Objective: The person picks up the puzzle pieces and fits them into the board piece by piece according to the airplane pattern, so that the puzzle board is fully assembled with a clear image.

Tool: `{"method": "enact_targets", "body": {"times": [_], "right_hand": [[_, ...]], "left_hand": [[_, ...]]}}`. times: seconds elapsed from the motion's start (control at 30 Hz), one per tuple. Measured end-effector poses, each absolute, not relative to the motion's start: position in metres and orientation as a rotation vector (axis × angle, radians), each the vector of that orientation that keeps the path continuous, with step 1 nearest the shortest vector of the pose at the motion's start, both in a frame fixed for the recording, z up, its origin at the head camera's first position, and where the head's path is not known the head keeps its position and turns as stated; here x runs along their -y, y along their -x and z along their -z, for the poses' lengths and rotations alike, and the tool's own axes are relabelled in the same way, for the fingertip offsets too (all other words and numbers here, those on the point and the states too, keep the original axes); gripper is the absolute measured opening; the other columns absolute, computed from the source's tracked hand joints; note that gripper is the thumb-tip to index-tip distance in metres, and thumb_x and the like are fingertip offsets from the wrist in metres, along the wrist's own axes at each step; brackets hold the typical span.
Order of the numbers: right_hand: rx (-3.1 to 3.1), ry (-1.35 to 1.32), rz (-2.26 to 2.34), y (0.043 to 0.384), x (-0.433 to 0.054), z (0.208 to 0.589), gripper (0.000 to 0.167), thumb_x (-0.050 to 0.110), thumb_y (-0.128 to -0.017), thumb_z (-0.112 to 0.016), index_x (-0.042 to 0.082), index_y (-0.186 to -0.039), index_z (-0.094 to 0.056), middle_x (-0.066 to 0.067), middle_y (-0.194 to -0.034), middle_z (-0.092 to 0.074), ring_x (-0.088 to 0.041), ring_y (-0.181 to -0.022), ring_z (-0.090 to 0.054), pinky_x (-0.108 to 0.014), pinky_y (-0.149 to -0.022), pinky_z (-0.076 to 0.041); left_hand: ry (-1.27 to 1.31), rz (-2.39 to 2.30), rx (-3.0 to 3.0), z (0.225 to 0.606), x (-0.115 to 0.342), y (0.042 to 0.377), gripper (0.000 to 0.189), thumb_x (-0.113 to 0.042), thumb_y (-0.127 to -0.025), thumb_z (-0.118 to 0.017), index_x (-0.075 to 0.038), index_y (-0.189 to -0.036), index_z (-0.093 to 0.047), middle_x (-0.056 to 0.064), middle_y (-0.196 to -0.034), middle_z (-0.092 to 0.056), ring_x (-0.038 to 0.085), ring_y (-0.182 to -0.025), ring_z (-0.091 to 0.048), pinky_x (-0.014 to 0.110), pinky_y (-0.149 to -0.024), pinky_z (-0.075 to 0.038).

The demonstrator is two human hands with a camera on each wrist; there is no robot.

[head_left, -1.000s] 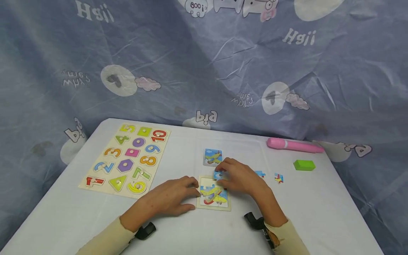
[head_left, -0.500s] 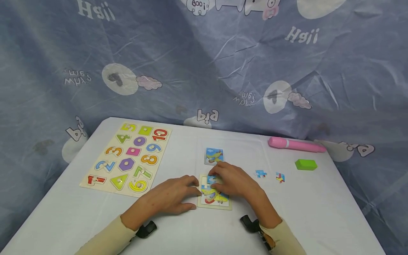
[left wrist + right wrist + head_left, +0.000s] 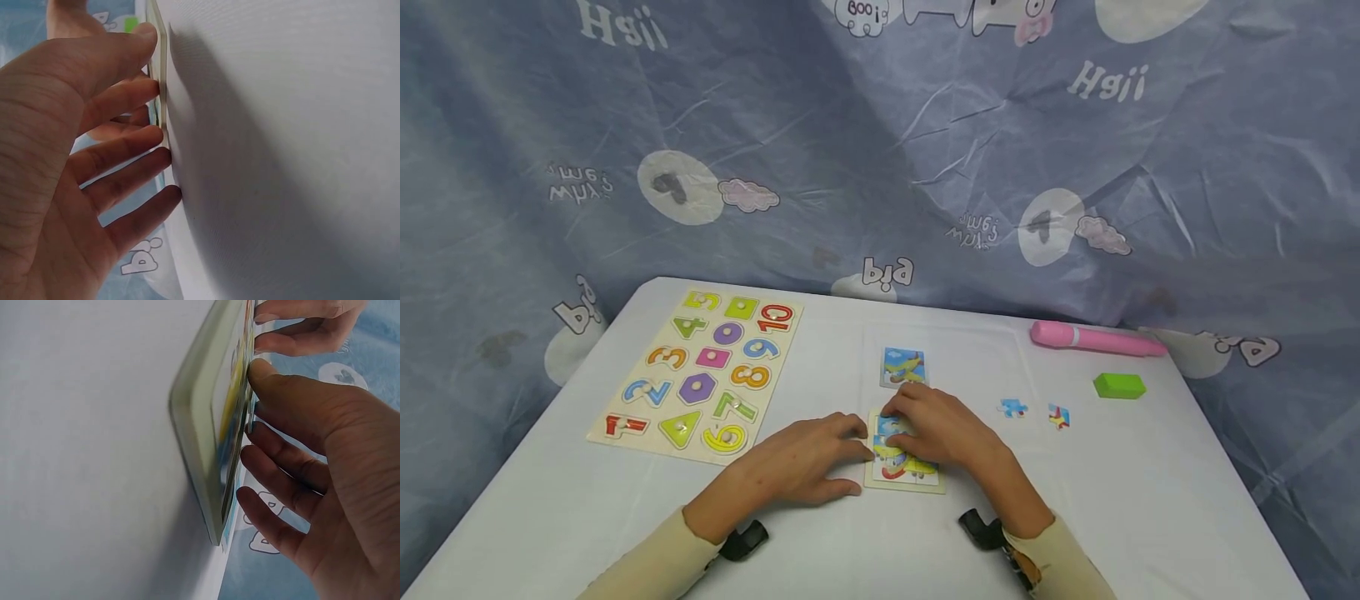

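Observation:
My right hand (image 3: pixel 943 425) is over a small square puzzle board (image 3: pixel 917 488) with an aeroplane picture. Between thumb and forefinger it pinches a blue puzzle piece (image 3: pixel 890 423), held at the upper left of the board's recess. In the right wrist view the piece's thin edge (image 3: pixel 251 415) shows between thumb and forefinger, close over the board. My left hand (image 3: pixel 805 458) lies at the board's left side, its loosely extended fingertips touching the frame. In the left wrist view, that frame's edge (image 3: pixel 164 69) runs beside the thumb and fingers.
A matching aeroplane picture card (image 3: pixel 903 367) lies just beyond the board. Two loose pieces, a blue one (image 3: pixel 1012 408) and one with a red star (image 3: pixel 1059 417), lie to the right. Farther out are a green block (image 3: pixel 1120 386), a pink marker (image 3: pixel 1097 339) and a number board (image 3: pixel 700 375).
My right hand has moved left and slightly down with the blue piece, from the board's upper right edge to its upper left part. The left hand has stayed in place.

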State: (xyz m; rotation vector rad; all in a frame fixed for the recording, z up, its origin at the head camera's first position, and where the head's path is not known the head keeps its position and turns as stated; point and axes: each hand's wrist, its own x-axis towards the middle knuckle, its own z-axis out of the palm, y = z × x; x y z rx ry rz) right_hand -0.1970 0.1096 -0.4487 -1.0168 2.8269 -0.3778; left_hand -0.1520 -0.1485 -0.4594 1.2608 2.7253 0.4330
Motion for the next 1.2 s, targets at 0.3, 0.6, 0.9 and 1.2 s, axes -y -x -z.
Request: {"method": "enact_targets", "body": {"times": [0.3, 0.6, 0.9, 1.2], "right_hand": [[-2.822, 1.043, 0.398, 0.197, -0.108, 0.453, 0.035, 0.033, -0.095, -0.085, 0.017, -0.125, -0.078, 0.004, -0.12, -0.068, -0.019, -0.125, -0.064, -0.041, -0.106, -0.055], [-2.807, 1.041, 0.424, 0.196, -0.107, 0.452, 0.034, 0.032, -0.095, -0.085, 0.017, -0.125, -0.079, 0.005, -0.12, -0.067, -0.017, -0.121, -0.064, -0.04, -0.103, -0.055], [-2.809, 1.012, 0.432, 0.196, -0.109, 0.45, 0.033, 0.028, -0.096, -0.084, 0.017, -0.127, -0.078, 0.004, -0.124, -0.067, -0.018, -0.125, -0.064, -0.041, -0.104, -0.056], [-2.881, 0.842, 0.511, 0.207, -0.143, 0.43, 0.029, 0.024, -0.1, -0.078, 0.016, -0.128, -0.078, 0.004, -0.121, -0.069, -0.018, -0.119, -0.066, -0.046, -0.103, -0.056]], "left_hand": [[-1.264, -0.43, -2.718, 0.459, 0.149, 0.152, 0.045, -0.049, -0.098, -0.078, -0.028, -0.138, -0.074, -0.001, -0.145, -0.061, 0.015, -0.128, -0.061, 0.036, -0.106, -0.055], [-1.274, -0.432, -2.719, 0.46, 0.149, 0.152, 0.046, -0.05, -0.097, -0.079, -0.028, -0.138, -0.074, -0.001, -0.144, -0.061, 0.015, -0.129, -0.061, 0.035, -0.107, -0.054], [-1.277, -0.426, -2.726, 0.46, 0.149, 0.152, 0.048, -0.051, -0.097, -0.078, -0.026, -0.138, -0.074, -0.001, -0.145, -0.06, 0.015, -0.128, -0.06, 0.037, -0.107, -0.054], [-1.261, -0.438, -2.729, 0.463, 0.147, 0.152, 0.069, -0.059, -0.099, -0.073, -0.021, -0.155, -0.058, -0.001, -0.165, -0.047, 0.017, -0.146, -0.05, 0.043, -0.116, -0.048]]}}
